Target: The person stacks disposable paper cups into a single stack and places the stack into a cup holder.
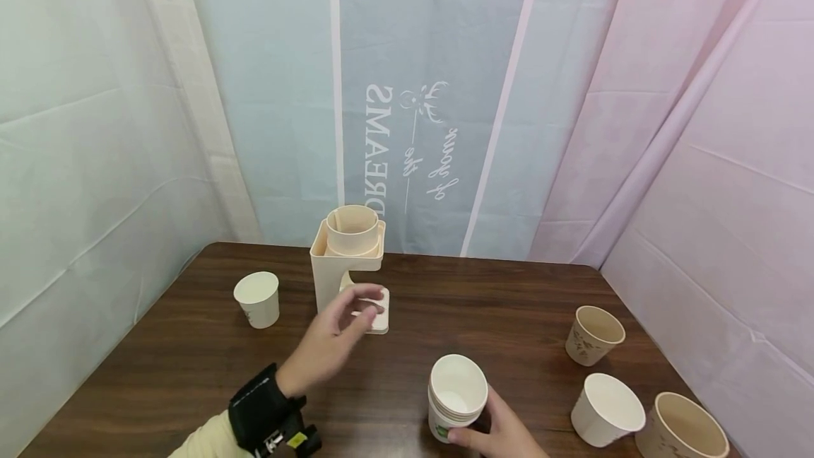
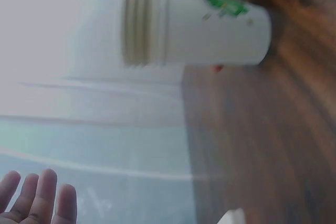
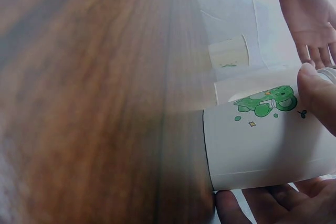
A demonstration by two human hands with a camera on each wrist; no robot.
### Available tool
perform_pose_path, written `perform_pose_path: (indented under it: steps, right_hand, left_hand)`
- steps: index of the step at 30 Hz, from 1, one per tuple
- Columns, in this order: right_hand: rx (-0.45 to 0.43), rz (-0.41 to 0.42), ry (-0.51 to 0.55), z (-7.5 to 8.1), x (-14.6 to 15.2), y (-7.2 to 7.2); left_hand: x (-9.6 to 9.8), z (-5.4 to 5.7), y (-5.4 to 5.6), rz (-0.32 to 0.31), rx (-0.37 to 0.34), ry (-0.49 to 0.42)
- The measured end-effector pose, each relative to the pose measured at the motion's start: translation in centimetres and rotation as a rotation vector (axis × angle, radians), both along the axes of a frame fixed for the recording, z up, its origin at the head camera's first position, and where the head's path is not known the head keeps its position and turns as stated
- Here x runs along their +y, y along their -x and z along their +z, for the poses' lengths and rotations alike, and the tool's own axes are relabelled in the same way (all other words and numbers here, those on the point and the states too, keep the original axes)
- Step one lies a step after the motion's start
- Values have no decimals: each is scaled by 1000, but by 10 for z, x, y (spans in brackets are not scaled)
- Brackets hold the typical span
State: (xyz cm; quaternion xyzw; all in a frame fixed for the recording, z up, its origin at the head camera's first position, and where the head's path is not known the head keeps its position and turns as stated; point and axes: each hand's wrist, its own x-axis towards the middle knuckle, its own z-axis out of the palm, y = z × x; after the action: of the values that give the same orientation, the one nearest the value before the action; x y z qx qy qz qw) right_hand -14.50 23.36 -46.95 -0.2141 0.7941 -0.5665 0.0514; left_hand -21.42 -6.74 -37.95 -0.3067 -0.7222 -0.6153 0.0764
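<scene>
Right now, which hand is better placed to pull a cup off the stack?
Probably the left hand: it looks empty, though it must cross from the stand. The right hand grips the stack, leaving its mouth uncovered.

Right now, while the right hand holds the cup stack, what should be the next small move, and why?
Probably bring the left hand to the cup stack: that hand holds nothing, while the right hand grips the stack, leaving its open top uncovered.

White stacked cups (image 1: 455,401) bear a green cartoon (image 3: 262,108).
</scene>
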Motion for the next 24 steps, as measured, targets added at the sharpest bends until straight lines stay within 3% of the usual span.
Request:
perform_pose_path:
  steps: [8,14,19,24]
  right_hand:
    - [-53,-7,-2,3,-1,-1]
    - [-31,-7,8,2,-1,-1]
    - [-24,1,25,1,-2,-1]
    - [-15,10,31,1,-1,-1]
  left_hand:
    - [-40,23,13,156,26,-71]
    - [-71,34,24,306,59,-99]
    - [-101,35,38,461,70,-42]
    - [-127,28,52,597,60,30]
